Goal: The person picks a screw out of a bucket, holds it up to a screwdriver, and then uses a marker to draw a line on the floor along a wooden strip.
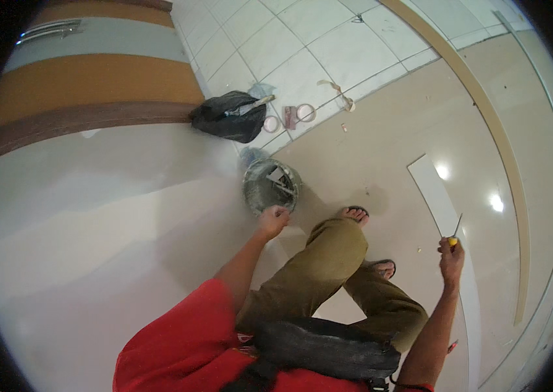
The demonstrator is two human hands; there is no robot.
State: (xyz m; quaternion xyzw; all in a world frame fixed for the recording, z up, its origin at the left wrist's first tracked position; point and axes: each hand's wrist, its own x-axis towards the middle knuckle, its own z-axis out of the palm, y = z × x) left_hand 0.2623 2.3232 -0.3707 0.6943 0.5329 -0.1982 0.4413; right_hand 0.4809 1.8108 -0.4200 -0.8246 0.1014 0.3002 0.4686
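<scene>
My right hand (451, 262) is closed round the yellow handle of a screwdriver (458, 225), its thin metal shaft pointing away from me. Beneath it on the floor runs a long white strip (434, 191). My left hand (273, 223) is at the near rim of a round, dirty bucket (252, 189), with its fingers curled in. Whatever those fingers hold, if anything, is hidden. Inside the bucket lie a pale flat-bladed piece (278, 175) and other things too dark to make out.
Beyond the bucket lie a black plastic bag (227, 117), rolls of tape (306, 113) and a curled strip (347, 101). A long tan strip (485, 111) crosses the floor at right. A brown-edged wooden door (107, 111) stands at far left. My sandalled feet (382, 268) are between my hands.
</scene>
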